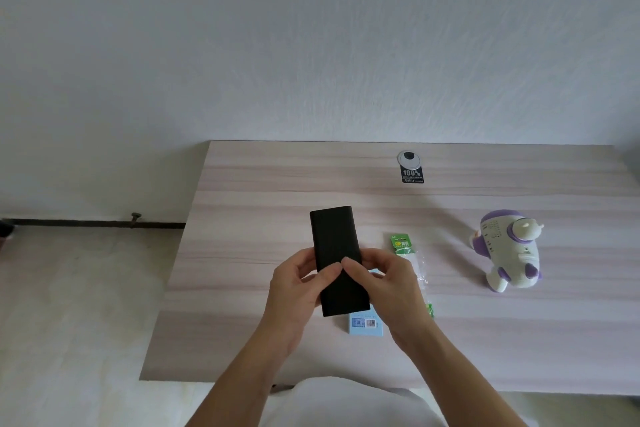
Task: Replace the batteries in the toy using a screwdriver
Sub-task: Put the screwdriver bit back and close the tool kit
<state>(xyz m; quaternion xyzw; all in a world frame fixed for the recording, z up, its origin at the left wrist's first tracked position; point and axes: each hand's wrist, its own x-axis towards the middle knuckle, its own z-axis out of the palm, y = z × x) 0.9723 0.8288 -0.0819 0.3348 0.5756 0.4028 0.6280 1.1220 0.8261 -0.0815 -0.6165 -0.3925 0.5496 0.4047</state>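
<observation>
I hold a flat black rectangular case [334, 239] above the table, lengthwise away from me. My left hand [298, 284] grips its left edge, thumb on top. My right hand [384, 284] grips its right edge, thumb meeting the left thumb on the case's top face. A white and purple toy [505, 250] lies on the table to the right, apart from both hands. A green battery pack [403, 244] in clear wrap lies just right of my right hand. A light blue box [365, 324] lies under the case, partly hidden.
The wooden table [259, 184] stands against a white wall. A round cable grommet [409, 159] with a black sticker [412, 175] sits near the far edge. Beige floor lies left of the table.
</observation>
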